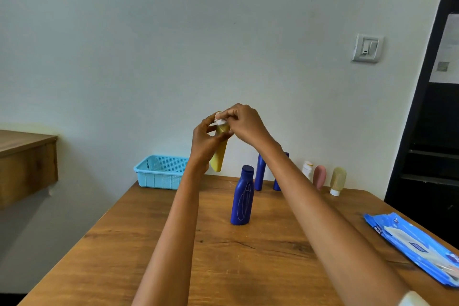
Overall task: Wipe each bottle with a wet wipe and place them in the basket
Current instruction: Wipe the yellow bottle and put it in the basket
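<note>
Yellow bottle (218,156) held high over the table's (149,243) far edge, left hand (206,144) fingers closed round it, right hand (244,123) fingers pinching a wet wipe (220,120) at its cap: loose grip risks dropping it short of the basket (159,176).

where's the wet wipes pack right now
In the head view, the wet wipes pack lies flat at the table's right edge, near the person, right of the right forearm and well apart from the bottles.
</note>
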